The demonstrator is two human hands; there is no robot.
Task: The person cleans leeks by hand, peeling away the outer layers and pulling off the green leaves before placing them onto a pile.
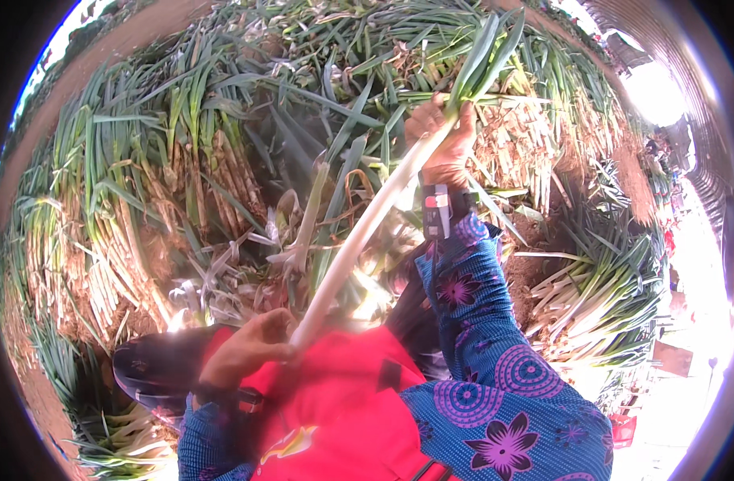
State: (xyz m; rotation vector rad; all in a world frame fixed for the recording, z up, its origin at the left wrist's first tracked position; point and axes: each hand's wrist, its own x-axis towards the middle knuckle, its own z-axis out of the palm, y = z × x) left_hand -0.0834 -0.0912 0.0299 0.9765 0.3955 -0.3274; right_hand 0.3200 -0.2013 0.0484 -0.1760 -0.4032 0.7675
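Observation:
A long green onion with a thick white stalk slants across the middle of the view, trimmed of loose outer leaves along its white part. My right hand is closed round its upper end, just below the green leaves, which point up and away. At the low end of the white stalk, my left hand has curled fingers with the thumb against the tip. Motion blurs that end somewhat. In front of my lap lie loose peeled leaves and husks.
Heaps of unpeeled green onions with soil on their roots stretch across the far side and left. Another pile of green onions lies at the right. My lap has a red apron. A curved ribbed wall rises at the far right.

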